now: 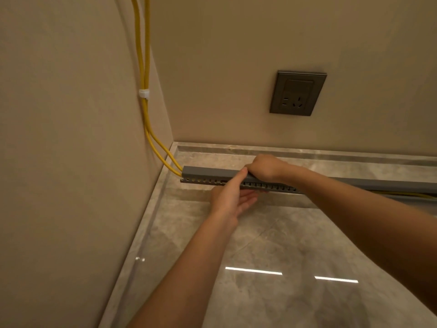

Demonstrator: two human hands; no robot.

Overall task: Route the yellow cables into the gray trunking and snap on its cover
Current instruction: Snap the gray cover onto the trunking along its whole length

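We're in a finished indoor room, likely a home: plain beige walls [236, 55] meet in a corner, with a glossy marble-look floor [272, 245] below the gray wall socket [298, 93].

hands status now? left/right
Left hand: open, palm under the gray trunking, thumb up on its cover.
Right hand: closed, pressing down on the cover.

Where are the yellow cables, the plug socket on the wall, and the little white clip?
yellow cables [143, 67], head view, on the straight run up the wall.
plug socket [297, 93], head view, middle of its dark faceplate.
white clip [144, 93], head view, on the band around the cables.
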